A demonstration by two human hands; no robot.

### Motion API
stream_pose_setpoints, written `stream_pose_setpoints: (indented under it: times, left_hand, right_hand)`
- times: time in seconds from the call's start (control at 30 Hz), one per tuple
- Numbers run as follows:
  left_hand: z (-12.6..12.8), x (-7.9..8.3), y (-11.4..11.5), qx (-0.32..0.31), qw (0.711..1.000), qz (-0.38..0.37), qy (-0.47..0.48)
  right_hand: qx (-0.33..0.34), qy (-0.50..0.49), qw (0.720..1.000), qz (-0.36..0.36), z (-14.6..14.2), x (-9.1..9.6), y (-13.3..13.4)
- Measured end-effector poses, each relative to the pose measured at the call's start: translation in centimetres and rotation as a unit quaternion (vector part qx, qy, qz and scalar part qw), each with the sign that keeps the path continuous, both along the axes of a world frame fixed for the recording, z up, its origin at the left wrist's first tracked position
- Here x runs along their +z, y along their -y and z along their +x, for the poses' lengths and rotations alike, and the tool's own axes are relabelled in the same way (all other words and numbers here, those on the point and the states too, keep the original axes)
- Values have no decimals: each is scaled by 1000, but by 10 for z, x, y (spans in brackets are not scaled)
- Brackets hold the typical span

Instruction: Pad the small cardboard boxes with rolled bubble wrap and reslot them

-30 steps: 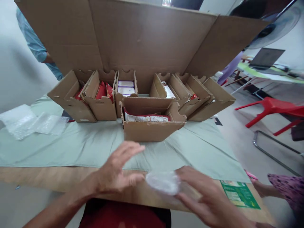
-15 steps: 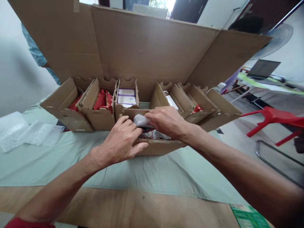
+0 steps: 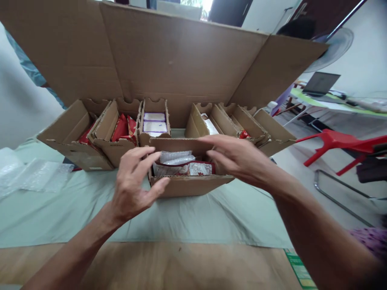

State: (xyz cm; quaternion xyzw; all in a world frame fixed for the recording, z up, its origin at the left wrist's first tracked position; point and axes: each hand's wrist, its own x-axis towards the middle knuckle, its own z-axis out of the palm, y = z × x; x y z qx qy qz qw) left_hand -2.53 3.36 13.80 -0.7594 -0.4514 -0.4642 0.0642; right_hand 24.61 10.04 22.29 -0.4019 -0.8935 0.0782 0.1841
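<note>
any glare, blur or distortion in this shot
Head view: the window at the top is blown out, and a soft sheen lies on the cardboard panel; head view: the fan is smeared, and the left hand and right hand look slightly soft; head view: the outer left box splays outward, perhaps wide-angle stretch.

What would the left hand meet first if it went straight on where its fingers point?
Probably the bubble wrap inside the front cardboard box, just ahead of the left hand. Depth is unclear, though; the box itself might come first.
</note>
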Motion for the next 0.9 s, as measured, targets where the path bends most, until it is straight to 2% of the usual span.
stream_pose_setpoints:
  times: [0.07, 0.13, 0.17, 0.23, 0.3, 0.4, 0.47, 0.53, 0.6, 0.7, 0.8, 0.83, 0.9]
  left_hand:
    - [-9, -15, 15, 38, 996, -34, 74]
    - [-15, -33, 24, 50, 983, -122, 128]
    - [-16, -41, 25, 44, 971, -176, 153]
    - [-14, -55, 20, 13, 942, -267, 204]
    - [-8, -62, 8, -30, 916, -315, 248]
    - [3, -61, -9, -93, 892, -326, 298]
    - [9, -58, -10, -98, 892, -314, 310]
    - [15, -58, 3, -73, 904, -296, 301]
    - [20, -63, 28, -48, 917, -280, 281]
    - [23, -75, 80, -36, 928, -267, 257]
    - [4, -80, 121, 5, 932, -273, 237]
    - [-8, -78, 127, 31, 933, -273, 233]
    - [-29, -68, 125, 92, 934, -260, 228]
  right_hand:
    - [-143, -102, 983, 56, 45, -7, 37]
    - [-263, -167, 948, 65, 80, -30, 66]
    - [-292, -213, 931, 56, 90, -46, 76]
    - [-259, -237, 936, -32, 93, -82, 82]
    - [-214, -259, 938, -81, 75, -114, 73]
    - [-166, -336, 919, -123, 35, -138, 51]
    - [-150, -380, 903, -133, 19, -140, 47]
    - [-153, -388, 901, -121, 17, -139, 60]
    - [-168, -374, 907, -102, 26, -140, 88]
    - [-186, -359, 910, -88, 39, -140, 139]
    - [-181, -346, 916, -97, 28, -132, 167]
    - [-171, -340, 919, -105, 18, -128, 167]
    - [-141, -337, 923, -118, -3, -115, 153]
